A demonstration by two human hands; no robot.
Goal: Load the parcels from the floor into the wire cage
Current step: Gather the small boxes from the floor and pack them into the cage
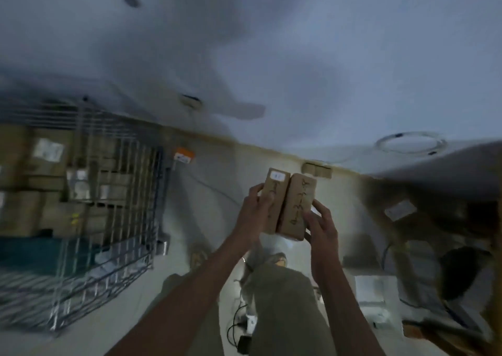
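Note:
Two narrow brown cardboard parcels are held side by side in front of me, above the floor. My left hand (254, 211) grips the left parcel (274, 195), which has a small white label at its far end. My right hand (322, 225) grips the right parcel (297, 206), which has dark writing along its top. The wire cage (127, 192) stands at the left, its mesh side toward me, with several brown boxes (49, 165) stacked inside. The whole view is blurred.
A small flat box (316, 169) lies on the floor by the wall beyond the parcels. More cartons (400, 210) and white packets (373, 290) lie at the right. Cables and a black adapter (244, 342) are on the floor by my legs. An orange tag (184, 155) hangs near the cage corner.

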